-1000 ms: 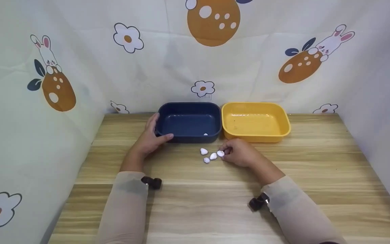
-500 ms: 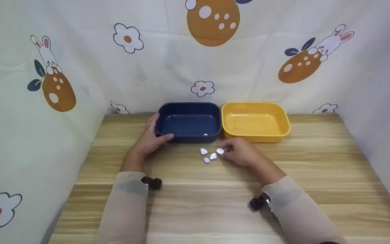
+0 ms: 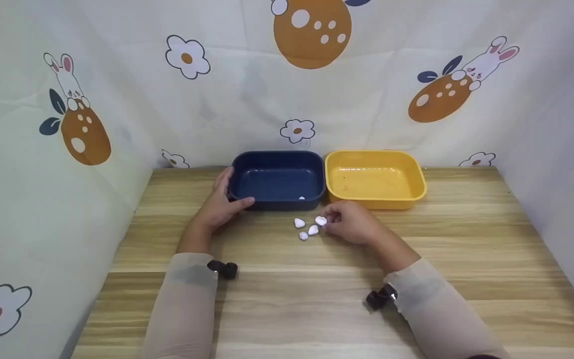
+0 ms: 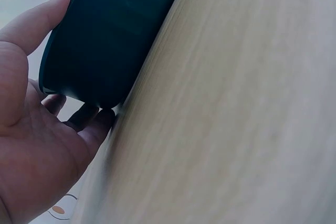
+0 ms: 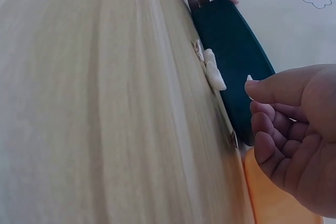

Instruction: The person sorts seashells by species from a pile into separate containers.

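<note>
My left hand [image 3: 217, 205] grips the left end of the dark blue bin [image 3: 278, 204], its thumb at the front rim; the left wrist view shows the fingers around the bin's end [image 4: 105, 40]. Between thumb and fingers my right hand [image 3: 354, 223] pinches a white shell-like piece [image 3: 321, 220] in front of the bins. In the right wrist view that piece [image 5: 249, 79] shows at the thumb tip, off the table. Beside it three white pieces [image 3: 299, 223] lie on the table. One more small white piece [image 3: 302, 198] is inside the blue bin.
A yellow bin [image 3: 376, 203] stands against the blue bin's right side, near the table's back edge. Patterned cloth [image 3: 247, 89] hangs behind and on both sides of the wooden table [image 3: 287, 299]. A small black device is strapped at each wrist.
The pinched white piece has moved slightly left and toward the bins, along with my right fingers. My left hand has stayed on the blue bin.
</note>
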Action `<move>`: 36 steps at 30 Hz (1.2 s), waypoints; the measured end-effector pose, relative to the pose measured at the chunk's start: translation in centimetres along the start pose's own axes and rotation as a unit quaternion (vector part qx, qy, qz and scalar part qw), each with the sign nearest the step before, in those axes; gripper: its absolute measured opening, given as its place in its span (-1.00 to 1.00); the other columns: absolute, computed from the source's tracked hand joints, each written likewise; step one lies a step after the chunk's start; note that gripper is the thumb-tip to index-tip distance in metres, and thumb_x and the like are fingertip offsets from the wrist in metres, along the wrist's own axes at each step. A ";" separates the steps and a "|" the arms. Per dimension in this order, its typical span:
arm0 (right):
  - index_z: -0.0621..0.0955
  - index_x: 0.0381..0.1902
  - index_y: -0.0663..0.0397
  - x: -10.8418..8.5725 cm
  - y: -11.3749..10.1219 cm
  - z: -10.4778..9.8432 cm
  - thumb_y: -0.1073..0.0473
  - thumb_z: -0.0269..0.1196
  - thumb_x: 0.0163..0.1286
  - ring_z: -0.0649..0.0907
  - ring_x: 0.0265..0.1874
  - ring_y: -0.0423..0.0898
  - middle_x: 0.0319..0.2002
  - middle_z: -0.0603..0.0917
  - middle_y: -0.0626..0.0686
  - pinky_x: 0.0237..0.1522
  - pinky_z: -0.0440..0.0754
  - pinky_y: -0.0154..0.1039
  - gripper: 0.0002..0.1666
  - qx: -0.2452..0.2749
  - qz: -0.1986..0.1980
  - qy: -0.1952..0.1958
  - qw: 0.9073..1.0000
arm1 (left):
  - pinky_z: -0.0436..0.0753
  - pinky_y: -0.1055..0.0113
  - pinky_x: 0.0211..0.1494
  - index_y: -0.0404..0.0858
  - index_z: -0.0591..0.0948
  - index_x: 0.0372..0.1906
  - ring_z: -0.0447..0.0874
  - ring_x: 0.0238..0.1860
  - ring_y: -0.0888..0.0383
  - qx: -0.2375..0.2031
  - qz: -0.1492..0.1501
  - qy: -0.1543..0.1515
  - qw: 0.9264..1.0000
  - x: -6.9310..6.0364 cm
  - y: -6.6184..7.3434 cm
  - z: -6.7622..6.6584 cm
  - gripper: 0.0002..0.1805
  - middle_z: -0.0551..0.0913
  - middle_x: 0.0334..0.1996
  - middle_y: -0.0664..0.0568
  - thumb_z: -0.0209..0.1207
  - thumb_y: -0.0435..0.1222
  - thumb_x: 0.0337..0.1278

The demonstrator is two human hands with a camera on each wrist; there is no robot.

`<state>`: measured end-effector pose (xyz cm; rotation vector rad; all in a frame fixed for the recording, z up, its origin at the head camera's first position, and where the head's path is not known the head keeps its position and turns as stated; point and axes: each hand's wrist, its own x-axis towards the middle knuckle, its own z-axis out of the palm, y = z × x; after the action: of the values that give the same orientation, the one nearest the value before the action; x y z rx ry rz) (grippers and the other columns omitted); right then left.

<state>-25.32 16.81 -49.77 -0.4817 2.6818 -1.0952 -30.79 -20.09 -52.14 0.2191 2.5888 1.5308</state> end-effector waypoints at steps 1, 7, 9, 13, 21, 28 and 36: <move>0.80 -0.14 -0.05 0.0 -0.1 0.0 0.25 0.46 0.32 0.63 -0.30 -0.16 -0.33 0.72 -0.07 -0.19 0.63 -0.24 -0.83 0.006 0.003 -0.001 1.000 | -0.06 -0.16 0.82 0.02 -0.09 0.78 -0.21 0.79 -0.13 -0.001 0.000 0.001 1.000 0.0 0.0 0.0 0.27 -0.21 0.79 0.04 0.49 0.11 0.19; 0.81 -0.07 -0.01 0.3 -1.1 -0.1 0.28 0.44 0.34 0.65 -0.27 -0.13 -0.29 0.73 -0.04 -0.22 0.65 -0.28 -0.78 0.050 0.019 0.000 0.999 | -0.05 -0.15 0.82 0.04 -0.10 0.78 -0.20 0.79 -0.12 -0.010 -0.005 0.001 1.000 0.0 0.1 0.0 0.27 -0.22 0.79 0.07 0.51 0.08 0.19; 0.81 -0.06 0.01 0.4 -1.5 -0.2 0.29 0.42 0.34 0.65 -0.27 -0.12 -0.28 0.73 -0.02 -0.22 0.66 -0.28 -0.77 0.061 0.021 0.003 0.998 | -0.04 -0.14 0.82 0.05 -0.10 0.78 -0.20 0.79 -0.13 -0.014 -0.007 -0.001 1.000 0.0 0.2 0.0 0.28 -0.23 0.79 0.08 0.51 0.08 0.19; 0.80 -0.05 0.04 0.8 -2.3 -0.2 0.28 0.41 0.35 0.65 -0.26 -0.12 -0.28 0.73 -0.02 -0.20 0.65 -0.29 -0.77 0.074 0.018 0.015 0.997 | -0.04 -0.12 0.82 0.07 -0.10 0.78 -0.21 0.80 -0.11 -0.015 -0.010 -0.001 1.000 0.1 0.2 0.1 0.27 -0.23 0.79 0.08 0.51 0.08 0.19; 0.80 0.00 0.03 2.3 -3.6 -0.2 0.24 0.42 0.36 0.65 -0.29 -0.11 -0.28 0.73 -0.01 -0.21 0.63 -0.31 -0.75 0.092 0.019 0.040 0.995 | -0.05 -0.12 0.82 0.04 -0.09 0.78 -0.20 0.79 -0.11 -0.018 -0.004 0.003 1.000 0.2 -0.1 0.0 0.28 -0.21 0.79 0.05 0.52 0.08 0.18; 0.79 0.01 0.03 4.1 -5.1 -0.4 0.21 0.44 0.40 0.64 -0.30 -0.10 -0.27 0.72 -0.01 -0.25 0.62 -0.30 -0.76 0.083 0.010 0.055 0.995 | -0.06 -0.13 0.82 0.04 -0.08 0.78 -0.20 0.79 -0.11 -0.008 -0.002 0.005 1.000 0.2 -0.1 0.1 0.29 -0.19 0.79 0.04 0.52 0.12 0.15; 0.77 0.08 0.07 6.0 -6.3 -0.8 0.23 0.41 0.43 0.68 -0.26 -0.11 -0.22 0.73 0.01 -0.25 0.64 -0.33 -0.71 0.078 0.010 0.059 0.995 | -0.06 -0.12 0.82 0.01 -0.09 0.78 -0.20 0.79 -0.11 -0.008 0.000 0.005 1.000 0.1 0.1 0.1 0.25 -0.20 0.79 0.03 0.50 0.02 0.22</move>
<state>-29.78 10.85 -45.20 -0.3742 2.6651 -1.3533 -30.88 -19.91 -52.07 0.2096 2.5829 1.5557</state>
